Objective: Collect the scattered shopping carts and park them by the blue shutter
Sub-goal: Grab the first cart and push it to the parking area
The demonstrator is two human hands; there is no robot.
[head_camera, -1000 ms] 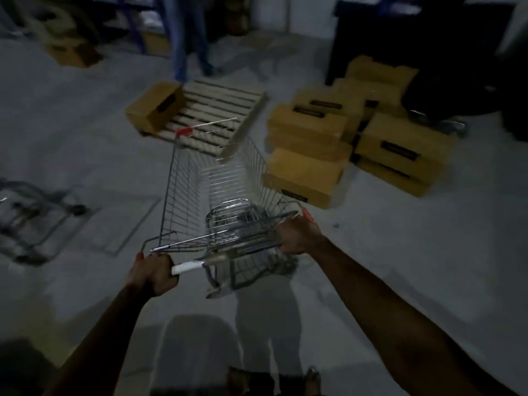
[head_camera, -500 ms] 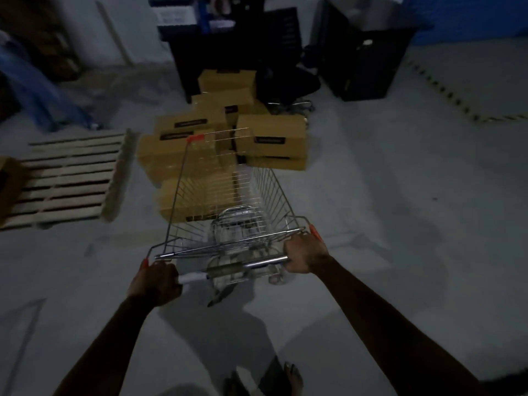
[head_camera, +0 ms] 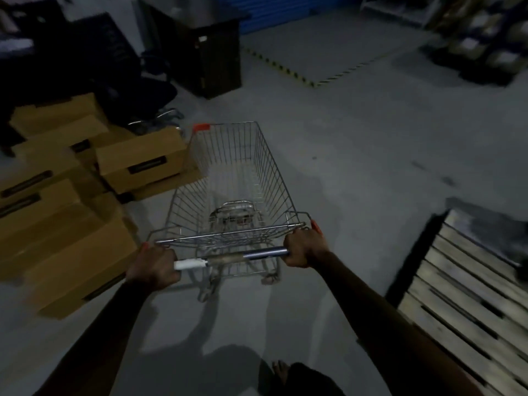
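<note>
Since half a second ago the view has swung right: the cardboard boxes (head_camera: 137, 164) that stood ahead of the shopping cart (head_camera: 237, 190) now lie to its left, and a wooden pallet (head_camera: 468, 287) shows at near right. Both hands grasp the cart's push handle (head_camera: 231, 257), the left hand (head_camera: 154, 267) clenched on its white end, the right hand (head_camera: 304, 247) clenched on its blue-grey end. Empty, the wire cart stands on the grey floor (head_camera: 357, 144), nose pointing far. Far ahead, beyond a striped mat edge (head_camera: 280, 67), a strip of blue shutter (head_camera: 274, 12) shows beside a dark cabinet (head_camera: 211, 50).
</note>
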